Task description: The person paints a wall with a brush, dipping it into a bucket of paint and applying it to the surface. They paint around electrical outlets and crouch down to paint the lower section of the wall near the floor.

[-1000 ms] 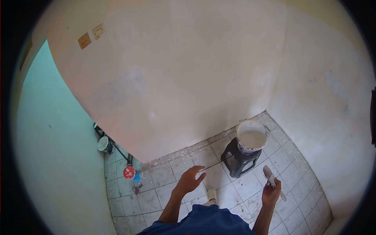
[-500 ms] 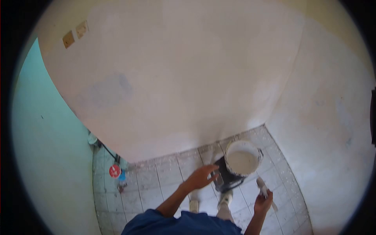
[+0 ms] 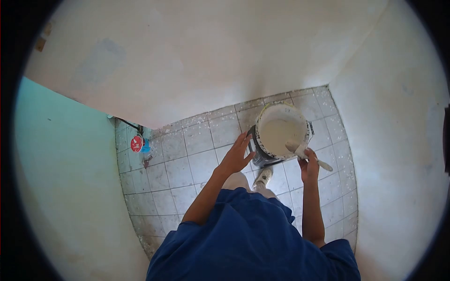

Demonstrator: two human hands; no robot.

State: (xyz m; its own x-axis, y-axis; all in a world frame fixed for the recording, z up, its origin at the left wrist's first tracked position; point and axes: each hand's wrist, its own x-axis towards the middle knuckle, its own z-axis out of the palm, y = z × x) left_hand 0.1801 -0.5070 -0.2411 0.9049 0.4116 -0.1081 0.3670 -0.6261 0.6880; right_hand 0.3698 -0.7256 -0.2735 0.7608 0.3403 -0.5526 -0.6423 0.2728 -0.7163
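The bucket [image 3: 278,111] stands on a dark stool [image 3: 260,158], near the far right corner of the tiled floor [image 3: 180,168]. In it lies a pale, creamy mixture [image 3: 277,133], its surface fairly smooth and well below the rim; the inner wall is whitish with a few small specks, and the rim is crusted in dark and white spatters.

The right hand [image 3: 309,167] has its grip pinching a pale-coated tool [image 3: 296,149] between thumb and fingers. The tool's broad end reaches over the bucket's near right rim, above the mixture, and its handle sticks out past the hand on the outer side. Whether the broad end touches the mixture or the rim is hard to make out, and the coating hides what sort of tool it is.

The left hand [image 3: 234,157] has its grip spread, thumb apart from the fingers, just beside the bucket's left side and the stool's edge; contact cannot be told. Most of the stool is hidden beneath the bucket.

By the floor's far left edge sits a red-topped tub [image 3: 136,144] with something blue [image 3: 146,146] against it; its contents cannot be seen. Behind it, a dark rod [image 3: 127,123] is partly cut off by the wall [image 3: 187,70].
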